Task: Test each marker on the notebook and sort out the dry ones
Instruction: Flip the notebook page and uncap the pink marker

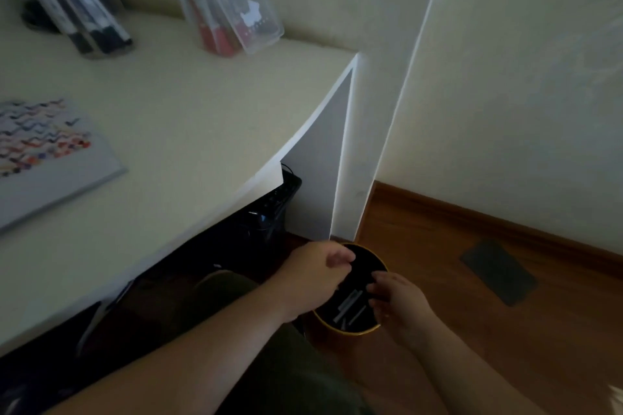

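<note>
- Left hand [315,274] hovers over the near-left rim of a yellow bin [350,330] on the wooden floor [472,330], fingers loosely curled; I cannot tell whether they hold anything
- Right hand [399,300] hangs over the bin's right rim, fingers bent toward the left hand, grip unclear
- Between and below the two hands, pale markers [349,305] lie inside the dark bin
- Up and left of the left hand, the notebook [50,178] with coloured squiggles lies on the desk [185,111]
- Far beyond both hands, a clear holder [229,7] of markers stands by the wall, a darker cup [84,10] to its left
</note>
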